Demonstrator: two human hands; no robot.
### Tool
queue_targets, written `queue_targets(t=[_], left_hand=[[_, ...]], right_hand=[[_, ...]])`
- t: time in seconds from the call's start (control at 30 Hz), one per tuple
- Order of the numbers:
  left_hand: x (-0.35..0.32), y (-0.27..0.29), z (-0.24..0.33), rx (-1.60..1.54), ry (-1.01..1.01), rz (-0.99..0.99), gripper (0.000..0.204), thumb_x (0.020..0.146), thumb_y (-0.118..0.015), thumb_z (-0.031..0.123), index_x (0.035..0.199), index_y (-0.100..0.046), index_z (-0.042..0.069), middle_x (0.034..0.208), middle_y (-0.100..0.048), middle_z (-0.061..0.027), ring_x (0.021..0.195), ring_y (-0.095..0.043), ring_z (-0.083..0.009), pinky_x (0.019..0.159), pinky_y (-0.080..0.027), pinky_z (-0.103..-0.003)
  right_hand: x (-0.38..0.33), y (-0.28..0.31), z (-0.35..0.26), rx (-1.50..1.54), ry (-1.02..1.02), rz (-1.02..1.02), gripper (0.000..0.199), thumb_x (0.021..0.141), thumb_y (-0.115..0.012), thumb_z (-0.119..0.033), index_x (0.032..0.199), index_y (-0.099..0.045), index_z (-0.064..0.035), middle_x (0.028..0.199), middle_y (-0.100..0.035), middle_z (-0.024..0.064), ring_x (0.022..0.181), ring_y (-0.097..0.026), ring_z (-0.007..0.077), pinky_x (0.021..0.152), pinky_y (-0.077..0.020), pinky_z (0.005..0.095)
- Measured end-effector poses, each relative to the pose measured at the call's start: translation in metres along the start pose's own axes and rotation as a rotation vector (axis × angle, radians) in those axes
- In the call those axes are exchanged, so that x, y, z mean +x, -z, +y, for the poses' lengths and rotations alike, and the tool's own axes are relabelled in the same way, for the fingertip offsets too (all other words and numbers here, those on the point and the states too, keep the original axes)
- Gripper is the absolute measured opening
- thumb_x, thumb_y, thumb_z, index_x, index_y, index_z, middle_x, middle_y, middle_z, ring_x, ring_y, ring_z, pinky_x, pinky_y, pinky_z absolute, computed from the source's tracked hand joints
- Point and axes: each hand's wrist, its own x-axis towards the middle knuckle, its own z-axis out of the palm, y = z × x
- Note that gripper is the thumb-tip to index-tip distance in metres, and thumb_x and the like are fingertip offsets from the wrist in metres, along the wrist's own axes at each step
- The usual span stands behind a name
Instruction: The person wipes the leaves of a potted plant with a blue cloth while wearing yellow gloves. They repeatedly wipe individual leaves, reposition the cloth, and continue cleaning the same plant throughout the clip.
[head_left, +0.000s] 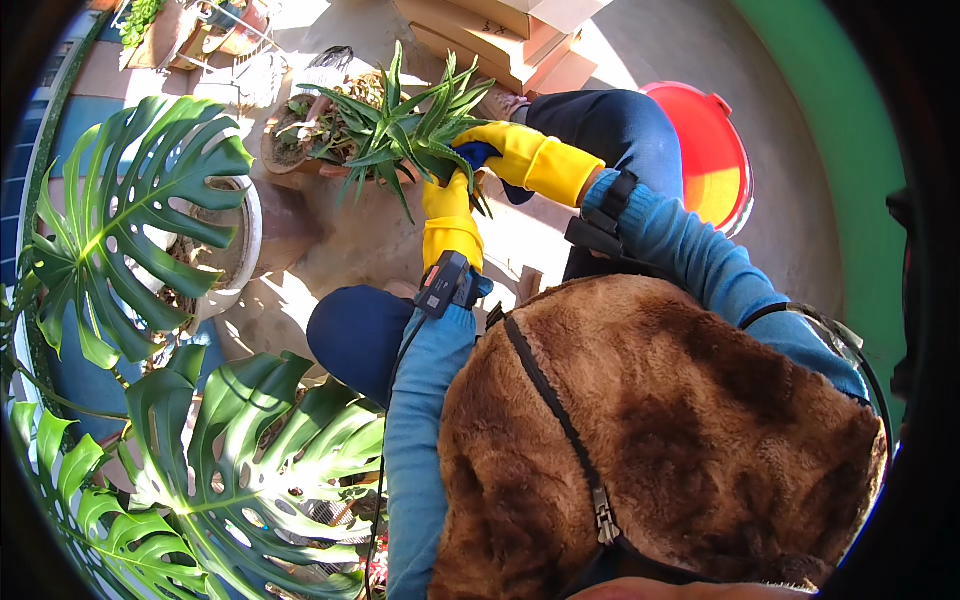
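Toward 11 o'clock from the middle of the view, a spiky green plant [408, 140] meets both yellow-gloved hands: the right hand [505, 158] curls around a blue item [477, 154] of unclear kind, while the left hand [449, 208] reaches into the lower leaves, its grip hidden. A red bucket [705, 150] stands at 2 o'clock.

Two hands [449, 215] [530, 160], one spiky plant [430, 128], one red bucket [700, 125]

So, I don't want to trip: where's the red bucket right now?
In the head view, the red bucket is on the floor at the upper right, just right of the person's dark-blue right trouser leg.
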Motion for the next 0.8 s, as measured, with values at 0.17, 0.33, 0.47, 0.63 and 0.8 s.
queue_targets(t=[0.17, 0.33, 0.47, 0.63, 0.8], left_hand=[[0.004, 0.004, 0.0, 0.076, 0.047, 0.022, 0.033, 0.1, -0.062, 0.007, 0.132, -0.057, 0.006, 0.108, -0.071, -0.0109, 0.084, -0.076, -0.0271, 0.07, -0.063, -0.035], [0.016, 0.012, -0.011, 0.16, 0.017, 0.021, 0.031, 0.099, -0.06, 0.004, 0.13, -0.057, 0.004, 0.106, -0.07, -0.0138, 0.082, -0.077, -0.0277, 0.068, -0.063, -0.037], [0.022, 0.016, -0.017, 0.141, -0.011, -0.01, 0.031, 0.098, -0.057, -0.001, 0.128, -0.058, 0.003, 0.104, -0.07, -0.0154, 0.082, -0.076, -0.0293, 0.07, -0.064, -0.039], [0.011, 0.014, -0.007, 0.018, 0.09, -0.041, 0.031, 0.098, -0.054, 0.0, 0.129, -0.058, 0.003, 0.106, -0.07, -0.015, 0.087, -0.075, -0.0311, 0.074, -0.063, -0.041], [-0.005, 0.007, 0.008, -0.133, 0.119, -0.062, 0.027, 0.102, -0.051, 0.009, 0.127, -0.06, 0.003, 0.107, -0.07, -0.0135, 0.085, -0.072, -0.0275, 0.076, -0.061, -0.039]], right_hand=[[0.004, 0.0, -0.002, 0.014, 0.013, -0.066, 0.046, 0.087, -0.071, -0.001, 0.133, -0.065, -0.0095, 0.122, -0.069, 0.0186, 0.114, -0.064, 0.0379, 0.099, -0.0516, 0.0416], [0.009, 0.0, 0.003, 0.15, -0.173, -0.237, 0.049, 0.09, -0.071, -0.001, 0.138, -0.062, -0.0052, 0.13, -0.067, 0.0181, 0.118, -0.064, 0.033, 0.104, -0.0501, 0.0383], [0.01, 0.007, 0.005, 0.157, 0.013, -0.263, 0.047, 0.092, -0.062, -0.002, 0.139, -0.061, -0.0065, 0.128, -0.068, 0.0219, 0.116, -0.065, 0.0365, 0.099, -0.0521, 0.0377], [0.006, 0.016, -0.002, 0.151, 0.055, -0.276, 0.046, 0.094, -0.06, -0.002, 0.14, -0.06, -0.0051, 0.129, -0.067, 0.0214, 0.116, -0.066, 0.0337, 0.1, -0.0515, 0.038], [0.007, 0.013, -0.003, 0.165, 0.018, -0.273, 0.047, 0.093, -0.06, 0.0, 0.14, -0.06, -0.0053, 0.129, -0.067, 0.0198, 0.116, -0.066, 0.0338, 0.101, -0.0514, 0.037]])
